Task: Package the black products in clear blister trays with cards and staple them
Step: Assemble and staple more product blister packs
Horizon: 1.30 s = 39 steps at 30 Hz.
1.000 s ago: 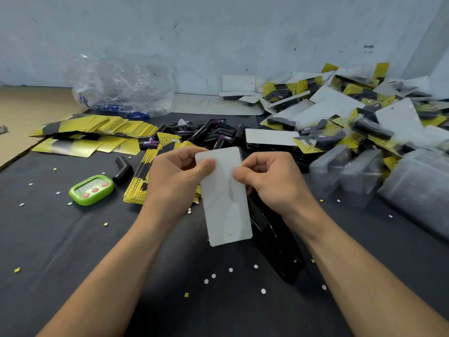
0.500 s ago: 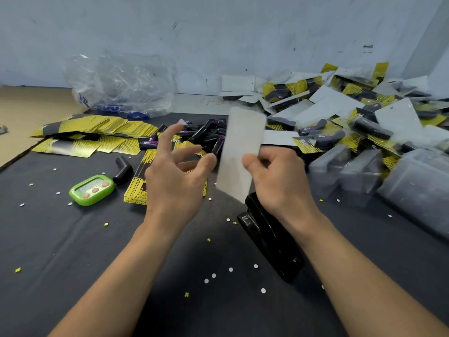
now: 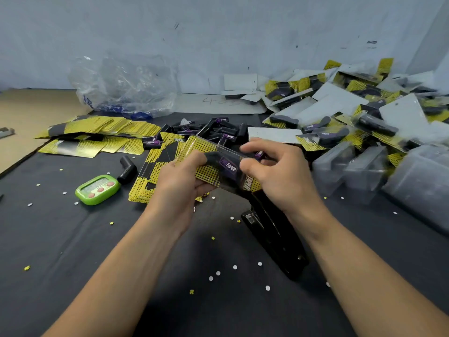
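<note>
Both hands hold one blister pack (image 3: 220, 164) above the table's middle: a yellow dotted card with a black product under clear plastic, printed face up. My left hand (image 3: 181, 183) grips its left end with the thumb on top. My right hand (image 3: 279, 173) pinches its right end. A black stapler (image 3: 274, 234) lies on the black cloth just below the pack. Loose black products (image 3: 213, 130) are heaped behind the hands. Yellow cards (image 3: 102, 127) are spread at the left, with more yellow cards (image 3: 150, 181) under my left hand.
Finished packs (image 3: 340, 117) are piled at the right, with stacks of clear trays (image 3: 359, 166) in front of them. A green timer (image 3: 97, 189) and one loose black product (image 3: 126, 170) lie at the left. A crumpled plastic bag (image 3: 124, 86) sits at the back. Paper dots litter the cloth.
The pack has been flipped from its white back to its yellow printed face. My left hand let go of it, then took hold again; both hands now hold it further from me.
</note>
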Available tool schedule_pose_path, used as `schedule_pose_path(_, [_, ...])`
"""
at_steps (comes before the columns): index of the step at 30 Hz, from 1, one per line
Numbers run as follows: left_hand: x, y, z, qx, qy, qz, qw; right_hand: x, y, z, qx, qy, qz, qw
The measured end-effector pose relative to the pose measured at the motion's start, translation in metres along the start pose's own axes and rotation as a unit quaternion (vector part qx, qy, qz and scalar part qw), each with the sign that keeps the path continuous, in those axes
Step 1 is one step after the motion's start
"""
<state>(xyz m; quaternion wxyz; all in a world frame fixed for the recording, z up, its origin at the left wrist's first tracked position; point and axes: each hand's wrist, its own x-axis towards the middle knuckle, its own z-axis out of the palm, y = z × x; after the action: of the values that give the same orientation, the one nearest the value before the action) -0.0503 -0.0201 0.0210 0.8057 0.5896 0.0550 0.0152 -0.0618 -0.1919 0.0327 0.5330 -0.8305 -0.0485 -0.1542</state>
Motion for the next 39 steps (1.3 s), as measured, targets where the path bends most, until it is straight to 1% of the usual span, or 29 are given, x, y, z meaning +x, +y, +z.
schedule_pose_path(1, [0.000,0.002,-0.001,-0.021,-0.022,-0.014,0.999,0.002,0.002,-0.004,-0.008,0.015,0.035,0.999])
schedule_pose_path(2, [0.000,0.002,-0.002,-0.036,-0.040,-0.023,0.998,0.003,0.004,-0.007,-0.003,0.008,0.075,0.997])
schedule_pose_path(3, [0.000,0.003,-0.003,-0.047,-0.049,-0.029,0.997,0.004,0.007,-0.009,0.029,-0.007,0.115,0.993])
schedule_pose_path(4, [0.001,0.003,-0.004,-0.059,-0.053,-0.032,0.996,0.005,0.009,-0.010,0.085,-0.023,0.145,0.986])
schedule_pose_path(7, [0.000,0.005,-0.007,-0.124,-0.063,-0.033,0.990,0.007,0.010,-0.010,0.237,-0.033,0.183,0.954])
schedule_pose_path(8, [0.000,0.006,-0.008,-0.144,-0.065,-0.030,0.987,0.008,0.010,-0.011,0.269,-0.022,0.191,0.944])
schedule_pose_path(10, [0.000,0.006,-0.010,-0.160,-0.074,-0.037,0.984,0.009,0.011,-0.012,0.300,0.003,0.196,0.934])
schedule_pose_path(12, [-0.001,0.004,-0.009,-0.129,-0.114,-0.062,0.983,0.006,0.010,-0.010,0.306,0.006,0.190,0.933])
schedule_pose_path(14, [-0.002,0.001,-0.004,-0.090,-0.150,-0.072,0.982,0.002,0.010,-0.005,0.295,0.004,0.176,0.939])
schedule_pose_path(17, [-0.002,0.000,-0.004,-0.102,-0.135,-0.040,0.985,-0.003,0.010,-0.002,0.270,-0.023,0.142,0.952])
schedule_pose_path(19, [0.001,0.000,-0.007,-0.095,-0.118,-0.017,0.988,-0.005,0.011,0.000,0.220,-0.055,0.102,0.969])
schedule_pose_path(21, [0.003,-0.002,-0.011,-0.093,-0.112,-0.008,0.989,-0.005,0.012,0.001,0.182,-0.054,0.087,0.978])
schedule_pose_path(23, [0.003,-0.005,-0.013,-0.096,-0.115,-0.007,0.989,-0.004,0.013,0.002,0.194,-0.053,0.099,0.974])
schedule_pose_path(25, [0.004,-0.005,-0.013,-0.095,-0.116,-0.008,0.989,-0.003,0.012,0.000,0.227,-0.079,0.124,0.963])
schedule_pose_path(26, [0.005,-0.006,-0.013,-0.094,-0.109,-0.012,0.990,-0.002,0.013,-0.001,0.224,-0.092,0.133,0.961])
schedule_pose_path(27, [0.007,-0.006,-0.014,-0.091,-0.097,-0.015,0.991,-0.002,0.013,-0.003,0.203,-0.098,0.138,0.964])
schedule_pose_path(28, [0.009,-0.006,-0.015,-0.085,-0.086,-0.019,0.992,-0.002,0.014,-0.005,0.151,-0.096,0.135,0.975])
schedule_pose_path(29, [0.011,-0.006,-0.017,-0.079,-0.076,-0.022,0.994,-0.003,0.014,-0.009,0.065,-0.088,0.126,0.986])
schedule_pose_path(30, [0.013,-0.007,-0.018,-0.079,-0.074,-0.026,0.994,-0.005,0.014,-0.013,-0.033,-0.086,0.121,0.988])
schedule_pose_path(32, [0.014,-0.008,-0.021,-0.085,-0.078,-0.040,0.993,-0.012,0.014,-0.024,-0.199,-0.113,0.135,0.964])
schedule_pose_path(33, [0.014,-0.009,-0.021,-0.084,-0.083,-0.048,0.992,-0.016,0.015,-0.029,-0.242,-0.131,0.149,0.950])
schedule_pose_path(35, [0.014,-0.013,-0.020,-0.072,-0.101,-0.062,0.990,-0.026,0.014,-0.034,-0.276,-0.161,0.170,0.932])
schedule_pose_path(39, [0.015,-0.022,-0.017,-0.058,-0.118,-0.100,0.986,-0.040,0.006,-0.030,-0.271,-0.201,0.170,0.926])
